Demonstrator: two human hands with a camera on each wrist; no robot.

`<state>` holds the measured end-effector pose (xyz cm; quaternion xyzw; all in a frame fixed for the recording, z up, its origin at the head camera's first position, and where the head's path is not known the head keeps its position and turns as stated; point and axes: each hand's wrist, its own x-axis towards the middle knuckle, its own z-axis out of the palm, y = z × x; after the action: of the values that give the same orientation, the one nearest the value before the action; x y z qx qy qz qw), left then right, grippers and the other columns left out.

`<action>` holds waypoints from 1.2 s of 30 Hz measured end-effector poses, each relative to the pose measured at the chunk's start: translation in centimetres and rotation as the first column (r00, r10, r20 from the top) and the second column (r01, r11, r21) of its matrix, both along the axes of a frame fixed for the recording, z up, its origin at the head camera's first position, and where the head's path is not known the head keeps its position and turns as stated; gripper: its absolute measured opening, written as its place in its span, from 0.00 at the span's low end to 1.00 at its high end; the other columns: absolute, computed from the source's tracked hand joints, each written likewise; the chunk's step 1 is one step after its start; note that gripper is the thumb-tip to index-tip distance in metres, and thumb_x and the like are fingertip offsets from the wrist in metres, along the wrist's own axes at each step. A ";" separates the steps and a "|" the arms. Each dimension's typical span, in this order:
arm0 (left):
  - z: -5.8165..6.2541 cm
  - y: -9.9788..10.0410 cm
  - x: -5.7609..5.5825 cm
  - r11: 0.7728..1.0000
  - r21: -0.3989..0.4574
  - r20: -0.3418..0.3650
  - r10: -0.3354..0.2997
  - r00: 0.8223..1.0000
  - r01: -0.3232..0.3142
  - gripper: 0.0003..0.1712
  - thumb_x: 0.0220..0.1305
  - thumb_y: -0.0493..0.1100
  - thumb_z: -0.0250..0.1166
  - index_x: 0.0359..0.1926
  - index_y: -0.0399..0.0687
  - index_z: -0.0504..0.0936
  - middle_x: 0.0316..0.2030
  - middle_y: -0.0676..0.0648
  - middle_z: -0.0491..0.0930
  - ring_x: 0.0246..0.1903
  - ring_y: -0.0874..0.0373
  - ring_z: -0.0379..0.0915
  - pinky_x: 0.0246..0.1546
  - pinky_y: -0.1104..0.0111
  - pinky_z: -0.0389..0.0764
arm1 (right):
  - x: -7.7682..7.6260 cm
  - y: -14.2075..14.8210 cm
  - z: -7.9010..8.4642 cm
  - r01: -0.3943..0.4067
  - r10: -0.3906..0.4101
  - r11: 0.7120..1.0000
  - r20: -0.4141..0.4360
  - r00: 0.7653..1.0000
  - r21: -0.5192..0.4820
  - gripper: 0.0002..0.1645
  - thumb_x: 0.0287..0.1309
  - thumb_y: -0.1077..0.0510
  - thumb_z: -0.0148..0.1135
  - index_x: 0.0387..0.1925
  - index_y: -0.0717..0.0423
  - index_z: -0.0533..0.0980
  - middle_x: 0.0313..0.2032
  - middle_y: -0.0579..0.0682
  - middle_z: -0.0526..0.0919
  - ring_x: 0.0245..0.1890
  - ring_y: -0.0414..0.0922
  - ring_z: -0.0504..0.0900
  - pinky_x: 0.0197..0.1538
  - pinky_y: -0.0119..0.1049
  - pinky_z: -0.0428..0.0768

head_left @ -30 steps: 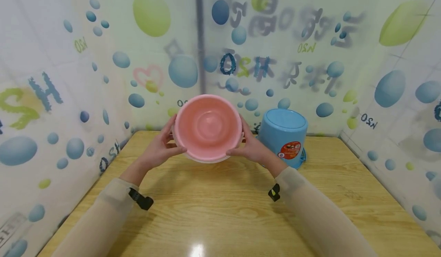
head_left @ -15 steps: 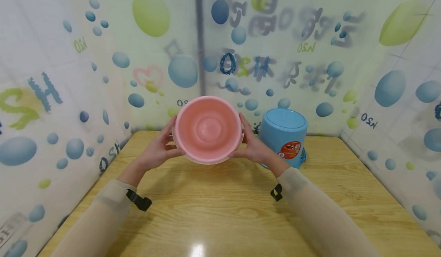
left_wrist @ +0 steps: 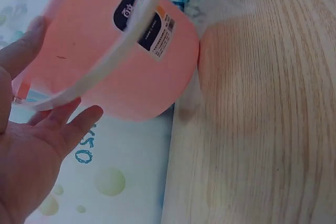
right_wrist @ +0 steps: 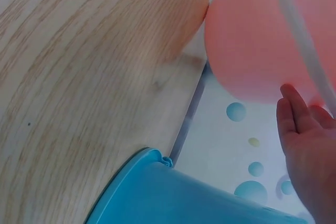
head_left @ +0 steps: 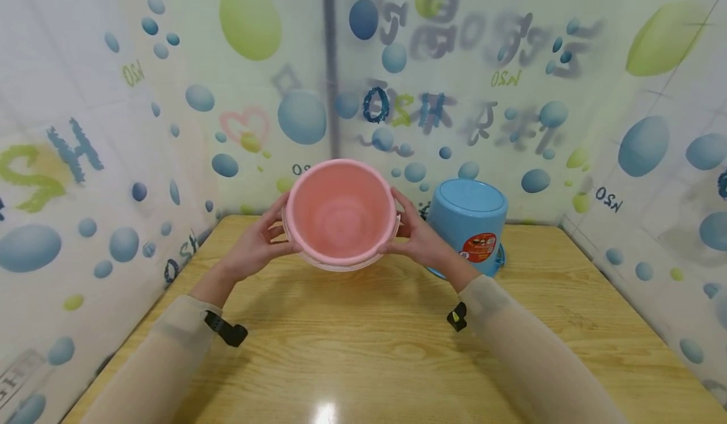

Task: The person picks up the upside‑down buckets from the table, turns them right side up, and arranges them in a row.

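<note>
In the head view a pink bucket [head_left: 341,190] is tilted, its opening facing me. A whitish handle [left_wrist: 113,59] runs round its outside below the rim. My left hand [head_left: 252,247] holds the bucket's left side, thumb by the front rim and fingers along the outer wall. On the opposite side my right hand [head_left: 420,238] holds it likewise. The left wrist view shows a dark and white label [left_wrist: 152,32] on the outer wall. In both wrist views the bucket's base is at or close to the table surface; whether it touches cannot be told.
A blue bucket [head_left: 466,212] with a red sticker stands upside down at the back right, near my right hand. Beneath is a glossy wooden table [head_left: 352,342]. Patterned curtains or sheets [head_left: 483,45] enclose the back and both sides.
The pink bucket has tipped more upright, its inner base showing lower within the rim. Both hands keep their hold and have shifted slightly. The blue bucket stays put.
</note>
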<state>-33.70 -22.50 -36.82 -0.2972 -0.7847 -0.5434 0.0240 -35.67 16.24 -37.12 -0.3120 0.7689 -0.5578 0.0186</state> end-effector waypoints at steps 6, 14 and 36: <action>0.2 -0.1 0.0 1.000 0.002 0.007 0.003 1.000 -0.003 0.59 0.76 0.35 0.71 0.90 0.72 0.45 0.87 0.39 0.54 0.78 0.25 0.64 0.58 0.69 0.87 | -0.1 0.1 0.1 -0.021 0.021 0.999 0.018 1.000 -0.041 0.69 0.69 0.65 0.75 0.91 0.32 0.39 0.75 0.72 0.74 0.69 0.71 0.81 0.62 0.49 0.89; 0.3 -0.1 0.0 1.000 0.020 0.099 0.017 0.995 -0.019 0.55 0.79 0.40 0.69 0.90 0.75 0.45 0.87 0.40 0.55 0.76 0.29 0.70 0.61 0.66 0.86 | 0.1 0.2 0.5 -0.028 0.035 0.994 0.070 0.997 -0.108 0.59 0.76 0.59 0.70 0.90 0.33 0.43 0.76 0.71 0.73 0.75 0.73 0.73 0.69 0.52 0.85; 0.9 1.0 -0.1 0.975 -0.113 0.120 0.207 0.971 -0.194 0.48 0.81 0.61 0.64 0.89 0.77 0.47 0.74 0.36 0.73 0.70 0.37 0.79 0.66 0.42 0.85 | 0.1 -0.4 0.6 0.104 -0.104 0.995 0.068 0.992 0.010 0.44 0.86 0.48 0.56 0.90 0.40 0.46 0.81 0.64 0.68 0.78 0.64 0.73 0.79 0.67 0.72</action>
<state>-33.83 -21.53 -35.91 -0.1808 -0.8369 -0.5165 0.0121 -35.57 15.88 -36.54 -0.2522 0.7847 -0.5660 0.0169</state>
